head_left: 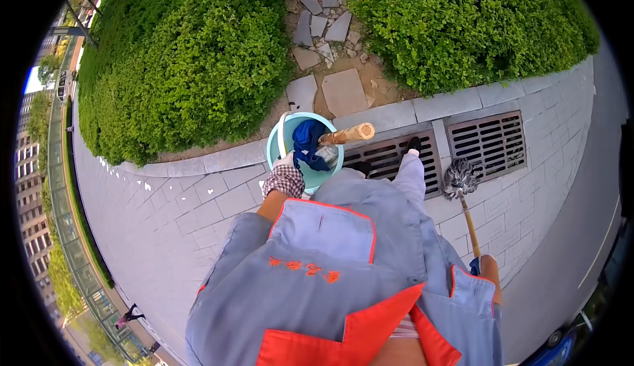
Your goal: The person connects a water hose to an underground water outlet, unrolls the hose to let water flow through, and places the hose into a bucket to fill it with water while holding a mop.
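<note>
My left hand [286, 161], with a checked cover over its wrist, is closed on the white handle of a light-green bucket [273, 143]. Inside the bucket lie a dark blue cloth [308, 143] and some whitish material, and a thick wooden stick [350, 134] pokes out over its right rim. At the right, my right hand [475, 265], mostly hidden by the forearm and something blue, is closed round a long wooden handle [470, 226]. That handle ends in a grey, shaggy mop head [461, 178], which rests on the paving beside a metal grate.
Two metal drain grates [487, 143] lie ahead, below a stone kerb [449, 106]. Green hedges [191, 69] flank a path of broken slabs [343, 92]. A person [129, 316] is far off at the lower left; a blue car [561, 351] is at the lower right.
</note>
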`<state>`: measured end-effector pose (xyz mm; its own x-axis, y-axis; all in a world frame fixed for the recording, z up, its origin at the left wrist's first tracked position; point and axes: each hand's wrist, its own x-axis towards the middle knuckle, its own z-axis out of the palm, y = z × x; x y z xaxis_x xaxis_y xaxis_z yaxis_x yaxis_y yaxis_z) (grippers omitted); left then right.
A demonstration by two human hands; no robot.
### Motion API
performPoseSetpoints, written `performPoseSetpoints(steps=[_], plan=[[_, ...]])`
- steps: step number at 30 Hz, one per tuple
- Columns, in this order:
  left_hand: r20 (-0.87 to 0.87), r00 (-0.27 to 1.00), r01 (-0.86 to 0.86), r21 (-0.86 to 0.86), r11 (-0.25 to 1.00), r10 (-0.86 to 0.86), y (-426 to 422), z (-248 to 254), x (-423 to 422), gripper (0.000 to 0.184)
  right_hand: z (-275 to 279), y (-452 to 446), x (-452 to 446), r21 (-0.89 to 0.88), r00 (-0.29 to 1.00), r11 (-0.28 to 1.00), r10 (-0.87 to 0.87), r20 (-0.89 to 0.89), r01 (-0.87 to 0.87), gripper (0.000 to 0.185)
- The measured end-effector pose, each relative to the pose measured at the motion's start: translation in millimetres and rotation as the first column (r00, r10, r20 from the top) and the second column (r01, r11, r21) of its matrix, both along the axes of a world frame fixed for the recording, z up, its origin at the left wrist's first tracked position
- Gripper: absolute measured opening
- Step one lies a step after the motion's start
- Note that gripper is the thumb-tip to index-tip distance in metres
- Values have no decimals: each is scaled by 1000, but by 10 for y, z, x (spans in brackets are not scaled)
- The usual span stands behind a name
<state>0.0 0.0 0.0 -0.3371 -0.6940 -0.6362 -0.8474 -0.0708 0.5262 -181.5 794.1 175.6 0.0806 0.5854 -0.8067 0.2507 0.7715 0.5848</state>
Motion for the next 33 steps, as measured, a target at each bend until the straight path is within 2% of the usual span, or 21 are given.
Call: performPoseSetpoints(steps=[1, 2, 3, 4, 6, 7, 9, 11, 13, 16, 18, 19, 20, 22, 24, 26, 27, 30, 31, 32, 33], plan=[[33, 974, -224, 82, 971, 222, 111, 42, -174, 33, -67, 214, -468, 83, 980, 982, 156, 126, -167, 17], [231, 854, -511, 198, 836, 467, 349, 412, -519, 40, -115, 400, -948, 131, 935, 937, 293, 201, -322, 18], [142, 850, -527, 238, 816, 507, 607, 751, -768, 51, -118, 474, -1420, 143, 878, 876, 426, 219, -461, 19], [158, 833, -554, 235, 799, 531, 822, 1091, -1033, 48, -50, 420, -1876, 135, 788, 779, 589, 179, -613, 28], [193, 895, -421, 64, 905, 403, 962, 532, -1076, 53, 369, -250, -2611, 112, 569, 558, 812, 129, -822, 33], [164, 905, -411, 100, 906, 392, 1098, 737, -1285, 55, 388, -410, -2920, 106, 470, 462, 879, 77, -881, 29], [176, 914, -392, 147, 908, 366, 1291, 907, -1547, 56, 507, -900, -3438, 153, 386, 377, 922, 33, -913, 29], [246, 901, -400, 154, 903, 357, 1411, 836, -1651, 54, 258, -986, -3852, 162, 139, 137, 990, 2, -977, 24], [249, 894, -410, 114, 905, 373, 1600, 833, -1734, 55, 32, -1110, -4284, 175, 20, 27, 999, -42, -984, 25], [222, 877, -465, 167, 869, 427, 1859, 808, -1710, 55, 247, -1724, -4495, 171, -89, -57, 977, -191, -984, 28], [197, 856, -514, 236, 825, 477, 1995, 941, -1771, 56, 80, -1773, -4650, 211, -94, -17, 929, -359, -977, 36], [168, 874, -486, 257, 836, 456, 2042, 1015, -1781, 58, 21, -1794, -4668, 197, -160, -68, 853, -497, -978, 41], [137, 889, -457, 276, 845, 436, 2089, 1076, -1785, 60, 334, -2114, -4512, 154, -179, -108, 786, -591, -982, 45], [172, 835, -551, 254, 795, 523, 2153, 915, -1672, 59, 520, -2393, -4278, 71, -80, -42, 694, -715, -997, 42], [137, 831, -554, 272, 786, 539, 2225, 1039, -1664, 56, 376, -2361, -4060, 63, -56, -15, 699, -713, -998, 40], [127, 812, -580, 296, 759, 570, 2323, 983, -1565, 55, 202, -2265, -3751, -5, 53, 71, 698, -714, -997, 38], [131, 811, -579, 318, 751, 570, 2342, 1138, -1577, 55, 183, -2224, -3565, -53, 136, 138, 713, -688, -989, 35], [115, 775, -612, 383, 692, 622, 2457, 864, -1286, 56, -44, -1818, -2935, -150, 326, 305, 681, -656, -940, 31], [166, 754, -644, 372, 668, 635, 2473, 1045, -1282, 56, -55, -1730, -2700, -176, 382, 354, 684, -621, -919, 30], [42, 766, -615, 339, 712, 641, 2490, 630, -989, 39, -73, -1665, -2423, -198, 437, 402, 683, -586, -894, 30], [30, 757, -625, 320, 712, 652, 2546, 734, -933, 40, -172, -1500, -2261, -267, 513, 441, 676, -529, -857, 28]])
